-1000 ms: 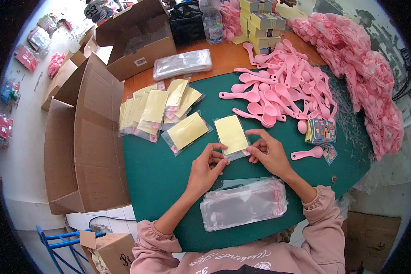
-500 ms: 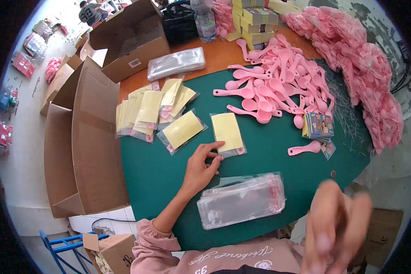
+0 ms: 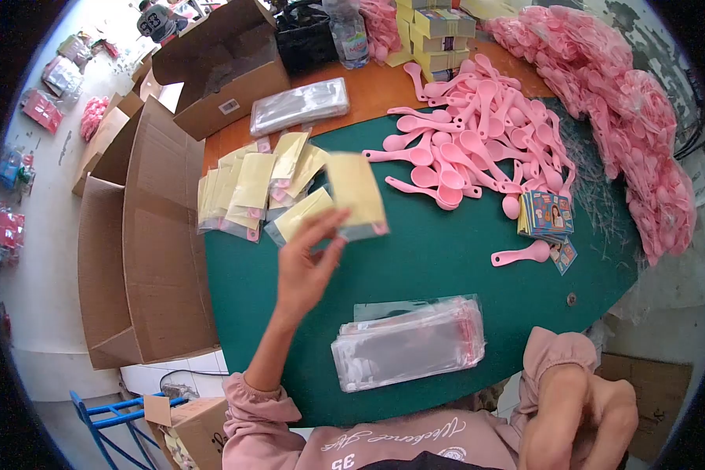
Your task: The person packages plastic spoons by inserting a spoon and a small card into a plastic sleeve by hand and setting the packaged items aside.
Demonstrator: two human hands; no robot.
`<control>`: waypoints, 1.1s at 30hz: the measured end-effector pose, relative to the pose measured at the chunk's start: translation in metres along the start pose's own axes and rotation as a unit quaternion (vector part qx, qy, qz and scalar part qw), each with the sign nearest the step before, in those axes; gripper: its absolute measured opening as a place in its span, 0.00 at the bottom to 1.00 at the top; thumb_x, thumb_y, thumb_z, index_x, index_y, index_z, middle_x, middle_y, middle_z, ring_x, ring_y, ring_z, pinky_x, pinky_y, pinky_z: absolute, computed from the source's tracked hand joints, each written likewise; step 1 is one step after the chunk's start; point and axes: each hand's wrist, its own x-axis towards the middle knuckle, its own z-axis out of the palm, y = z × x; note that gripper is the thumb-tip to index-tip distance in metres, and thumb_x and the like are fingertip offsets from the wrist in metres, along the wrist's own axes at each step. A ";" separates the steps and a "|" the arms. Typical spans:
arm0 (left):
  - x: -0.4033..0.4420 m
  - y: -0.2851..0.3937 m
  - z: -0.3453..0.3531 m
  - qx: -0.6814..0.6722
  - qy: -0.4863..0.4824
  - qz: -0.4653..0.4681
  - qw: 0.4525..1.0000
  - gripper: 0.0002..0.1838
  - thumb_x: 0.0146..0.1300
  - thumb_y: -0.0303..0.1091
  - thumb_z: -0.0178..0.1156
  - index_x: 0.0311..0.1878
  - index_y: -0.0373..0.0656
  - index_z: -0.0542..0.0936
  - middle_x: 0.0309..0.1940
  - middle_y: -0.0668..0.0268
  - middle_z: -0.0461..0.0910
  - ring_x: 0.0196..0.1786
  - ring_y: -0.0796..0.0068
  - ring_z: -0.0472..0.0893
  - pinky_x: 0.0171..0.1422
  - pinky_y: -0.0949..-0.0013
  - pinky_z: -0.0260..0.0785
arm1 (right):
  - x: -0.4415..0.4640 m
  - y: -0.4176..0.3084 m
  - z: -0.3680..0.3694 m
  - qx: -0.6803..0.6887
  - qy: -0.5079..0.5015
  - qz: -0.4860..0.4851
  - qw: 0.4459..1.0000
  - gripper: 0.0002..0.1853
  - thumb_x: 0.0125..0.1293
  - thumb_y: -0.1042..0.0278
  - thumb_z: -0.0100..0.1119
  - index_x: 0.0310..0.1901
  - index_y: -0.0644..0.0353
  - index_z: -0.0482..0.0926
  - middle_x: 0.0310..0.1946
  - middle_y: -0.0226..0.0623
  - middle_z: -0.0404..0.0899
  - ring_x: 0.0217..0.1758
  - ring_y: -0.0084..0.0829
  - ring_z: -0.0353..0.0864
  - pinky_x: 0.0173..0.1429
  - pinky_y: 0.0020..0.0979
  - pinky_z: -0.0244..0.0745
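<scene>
My left hand (image 3: 309, 262) pinches the lower edge of a clear packet (image 3: 356, 192) with a yellow card inside and a pink end at its bottom corner. The packet is lifted above the green mat, slightly blurred. Partly behind it lies another yellow-card packet (image 3: 301, 213), beside a pile of similar packets (image 3: 251, 184). At the lower right, close to the camera, my right hand (image 3: 580, 415) is bent near my body. Its fingertips are hidden, so whether it holds anything cannot be seen. A stack of clear plastic sleeves (image 3: 407, 345) lies in front of me.
A heap of pink spoons (image 3: 478, 141) covers the far right of the mat. Near it are a stack of picture cards (image 3: 544, 213) and a single spoon (image 3: 522, 254). Bagged spoons (image 3: 634, 133) line the right edge. An open cardboard box (image 3: 168, 258) stands at the left.
My left hand has raised the packet off the mat and moved it left, towards the other packets. My right hand has dropped lower and closer to my body.
</scene>
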 end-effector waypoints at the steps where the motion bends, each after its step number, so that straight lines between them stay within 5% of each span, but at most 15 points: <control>1: 0.005 0.000 -0.008 0.001 0.036 0.007 0.999 0.20 0.58 0.23 0.55 0.56 0.45 0.73 0.51 0.64 0.71 0.42 0.80 0.73 0.38 0.78 0.70 | -0.002 -0.005 0.006 0.002 -0.001 0.000 1.000 0.11 0.41 0.92 0.64 0.24 0.68 0.73 0.37 0.46 0.66 0.39 0.36 0.80 0.48 0.28 0.81; 3: 0.014 -0.011 -0.030 0.023 0.061 0.010 0.998 0.21 0.58 0.23 0.55 0.57 0.45 0.72 0.53 0.64 0.69 0.47 0.76 0.72 0.45 0.75 0.69 | -0.002 -0.024 0.020 -0.032 0.092 0.094 0.991 0.10 0.43 0.92 0.63 0.23 0.67 0.73 0.38 0.46 0.65 0.37 0.35 0.80 0.48 0.28 0.81; 5: 0.017 -0.016 -0.035 0.046 0.085 0.012 0.995 0.23 0.58 0.23 0.54 0.58 0.46 0.70 0.55 0.64 0.68 0.51 0.72 0.71 0.52 0.72 0.67 | 0.001 -0.028 0.008 -0.047 0.056 0.104 0.992 0.10 0.44 0.91 0.63 0.23 0.67 0.72 0.38 0.45 0.65 0.36 0.34 0.80 0.47 0.28 0.81; 7: 0.017 -0.016 -0.027 0.452 0.230 0.085 0.857 0.23 0.56 0.24 0.56 0.57 0.45 0.70 0.57 0.59 0.66 0.57 0.61 0.69 0.58 0.64 0.63 | 0.014 -0.037 0.006 -0.063 0.023 0.113 0.991 0.10 0.45 0.91 0.62 0.23 0.67 0.72 0.37 0.45 0.65 0.36 0.33 0.80 0.47 0.27 0.81; 9: 0.020 -0.010 -0.011 0.458 0.223 0.133 0.850 0.22 0.55 0.25 0.56 0.55 0.44 0.71 0.58 0.55 0.64 0.58 0.54 0.68 0.59 0.60 0.62 | 0.033 -0.053 0.022 -0.122 0.114 0.259 0.951 0.09 0.46 0.90 0.62 0.24 0.68 0.72 0.37 0.45 0.65 0.35 0.33 0.79 0.46 0.27 0.81; 10: 0.022 -0.010 -0.004 0.396 0.141 0.135 0.897 0.21 0.54 0.25 0.57 0.54 0.44 0.71 0.59 0.54 0.63 0.59 0.53 0.66 0.59 0.59 0.61 | 0.032 -0.049 0.017 -0.121 0.116 0.259 0.951 0.09 0.46 0.90 0.62 0.24 0.68 0.72 0.37 0.45 0.65 0.35 0.33 0.79 0.46 0.27 0.81; 12: 0.031 -0.011 0.010 0.328 0.060 0.136 0.933 0.21 0.54 0.26 0.58 0.53 0.44 0.71 0.59 0.54 0.62 0.59 0.53 0.65 0.59 0.58 0.60 | 0.026 -0.032 0.001 -0.083 -0.016 0.133 0.988 0.10 0.45 0.91 0.62 0.25 0.67 0.72 0.37 0.45 0.65 0.35 0.32 0.79 0.47 0.26 0.81; 15: 0.051 -0.013 0.035 0.352 0.012 0.198 0.915 0.20 0.53 0.25 0.58 0.51 0.44 0.72 0.57 0.54 0.65 0.59 0.54 0.66 0.59 0.57 0.61 | 0.006 -0.018 0.003 -0.025 0.037 0.052 0.998 0.10 0.45 0.91 0.62 0.25 0.67 0.73 0.37 0.45 0.64 0.35 0.31 0.79 0.48 0.25 0.80; 19: 0.075 -0.031 0.052 0.329 -0.035 0.255 0.908 0.17 0.55 0.29 0.57 0.50 0.47 0.74 0.54 0.60 0.70 0.56 0.59 0.70 0.59 0.59 0.61 | 0.031 -0.038 0.006 -0.105 0.006 0.143 0.984 0.09 0.46 0.90 0.62 0.25 0.68 0.73 0.37 0.46 0.65 0.34 0.32 0.79 0.48 0.25 0.80; 23: 0.077 -0.033 0.048 0.338 -0.087 0.236 0.907 0.13 0.55 0.32 0.58 0.46 0.47 0.76 0.45 0.64 0.75 0.51 0.63 0.73 0.57 0.58 0.61 | 0.013 -0.027 0.010 -0.006 0.067 0.043 0.997 0.07 0.47 0.88 0.62 0.25 0.69 0.75 0.36 0.47 0.66 0.34 0.32 0.79 0.47 0.25 0.80; 25: 0.074 -0.030 0.042 0.331 -0.090 0.229 0.911 0.11 0.54 0.31 0.59 0.43 0.46 0.77 0.40 0.64 0.76 0.47 0.63 0.74 0.54 0.59 0.62 | 0.029 -0.062 0.017 -0.139 0.060 0.291 0.945 0.06 0.48 0.86 0.63 0.24 0.68 0.75 0.35 0.45 0.67 0.33 0.31 0.79 0.47 0.25 0.80; 26: 0.073 -0.028 0.039 0.325 -0.093 0.222 0.915 0.09 0.53 0.30 0.59 0.40 0.45 0.78 0.36 0.64 0.77 0.43 0.62 0.76 0.51 0.60 0.64 | 0.032 -0.056 0.010 -0.140 0.058 0.291 0.945 0.06 0.48 0.86 0.63 0.24 0.68 0.75 0.35 0.45 0.67 0.33 0.31 0.79 0.47 0.25 0.80; 28: 0.072 -0.022 0.029 0.304 -0.090 0.230 0.920 0.08 0.52 0.29 0.60 0.38 0.44 0.79 0.34 0.64 0.78 0.40 0.63 0.77 0.48 0.62 0.66 | 0.031 -0.035 -0.011 -0.089 -0.091 0.108 0.986 0.03 0.50 0.84 0.62 0.27 0.69 0.78 0.35 0.46 0.69 0.33 0.31 0.79 0.47 0.24 0.80; 33: 0.054 0.015 0.012 0.221 -0.087 0.206 0.949 0.09 0.49 0.24 0.62 0.36 0.43 0.81 0.32 0.64 0.78 0.35 0.66 0.79 0.39 0.69 0.70 | 0.017 -0.037 -0.018 -0.079 -0.156 0.120 0.977 0.05 0.52 0.82 0.61 0.32 0.70 0.80 0.39 0.47 0.70 0.34 0.33 0.79 0.45 0.24 0.80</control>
